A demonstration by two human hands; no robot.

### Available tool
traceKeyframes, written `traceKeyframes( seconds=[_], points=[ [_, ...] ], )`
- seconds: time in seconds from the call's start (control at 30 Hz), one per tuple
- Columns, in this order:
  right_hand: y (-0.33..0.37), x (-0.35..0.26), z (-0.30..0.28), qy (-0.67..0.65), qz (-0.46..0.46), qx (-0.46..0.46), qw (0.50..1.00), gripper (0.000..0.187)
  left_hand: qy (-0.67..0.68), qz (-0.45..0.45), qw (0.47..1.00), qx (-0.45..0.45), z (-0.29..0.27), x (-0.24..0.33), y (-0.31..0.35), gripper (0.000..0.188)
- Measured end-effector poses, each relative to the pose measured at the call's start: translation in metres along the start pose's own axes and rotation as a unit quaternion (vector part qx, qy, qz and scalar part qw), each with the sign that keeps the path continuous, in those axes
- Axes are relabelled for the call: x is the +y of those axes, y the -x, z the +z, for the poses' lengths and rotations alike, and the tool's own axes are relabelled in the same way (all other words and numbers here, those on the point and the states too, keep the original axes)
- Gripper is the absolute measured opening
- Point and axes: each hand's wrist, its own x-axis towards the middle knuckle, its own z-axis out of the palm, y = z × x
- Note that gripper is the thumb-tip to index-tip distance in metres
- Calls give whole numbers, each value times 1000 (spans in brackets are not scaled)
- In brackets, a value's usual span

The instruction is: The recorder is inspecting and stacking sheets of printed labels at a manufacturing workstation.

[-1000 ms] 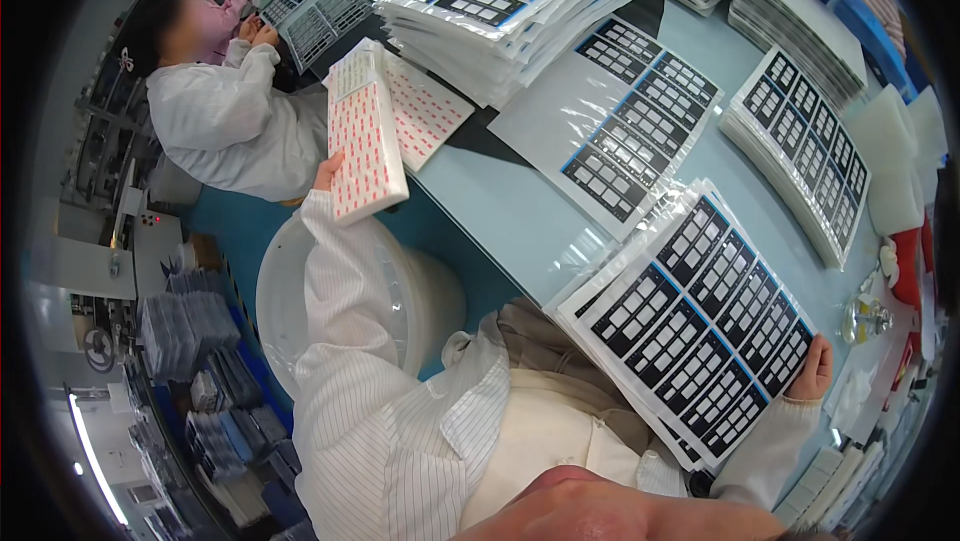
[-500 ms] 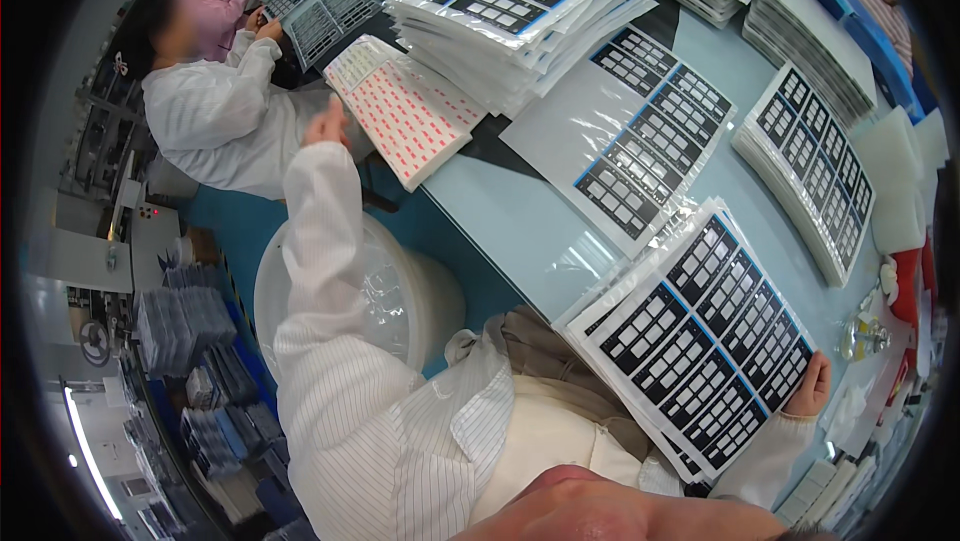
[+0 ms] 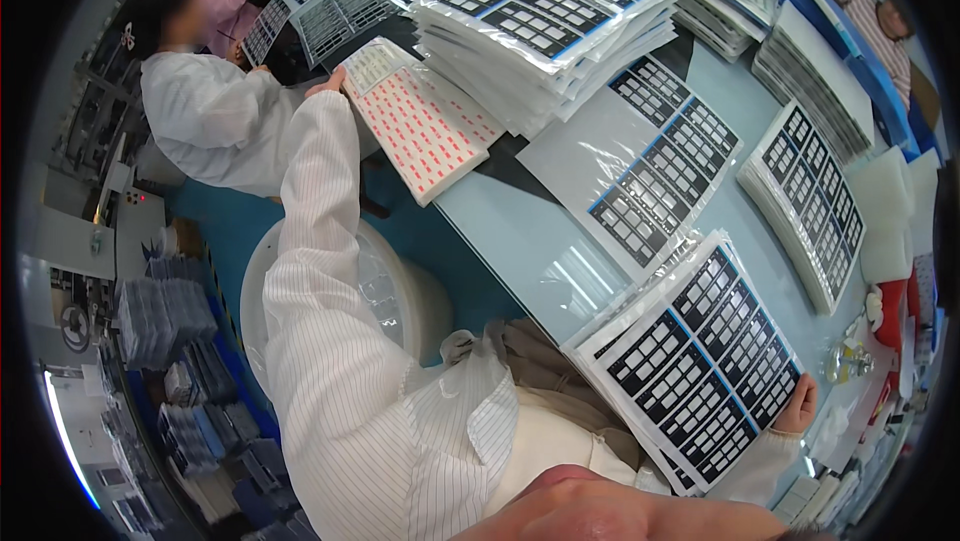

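Stretched out to the far left, my left hand (image 3: 325,86) has its fingers closed at the upper corner of a stack of label sheets (image 3: 415,126) with rows of red marks. That stack lies slanted at the table's edge. My right hand (image 3: 798,406) is curled around the right edge of a black printed sheet (image 3: 700,366) with pale rectangular windows and blue lines. This sheet tops a small loose pile at the near table edge, close to my body. Part of my right hand's fingers is hidden.
A tall stack of printed sheets in clear film (image 3: 545,21) stands at the back. Another sheet (image 3: 650,161) lies mid-table, and a thick stack (image 3: 808,201) sits at the right. Below the table edge is a white bin (image 3: 425,296). A co-worker in white (image 3: 215,121) sits at the left.
My left hand has moved from beside the label sheets onto their corner. My right hand stays on the edge of the printed sheet. The whole view has shifted slightly.
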Motion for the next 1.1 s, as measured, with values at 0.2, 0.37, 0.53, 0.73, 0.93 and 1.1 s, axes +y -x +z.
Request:
traceKeyframes(
  seconds=[0.2,0.37,0.53,0.73,0.93,1.1],
  points=[
    [-9,4,8,-25,6,-5,1000,20,-103,67,992,3,-41,23,-10,33],
    [-3,-1,5,1,-8,9,1000,20,26,11,987,-158,-20,48,57,43],
    [-4,2,0,0,-10,-13,1000,21,93,-67,959,-260,-21,65,63,42],
    [-6,12,-1,20,-48,20,998,19,167,-156,886,-404,-20,82,66,41],
    [0,7,3,58,-54,34,996,17,208,-242,759,-568,-16,81,104,41],
    [-4,-11,24,-20,6,-1,1000,17,115,-169,863,-461,-61,21,74,65]
  ],
)
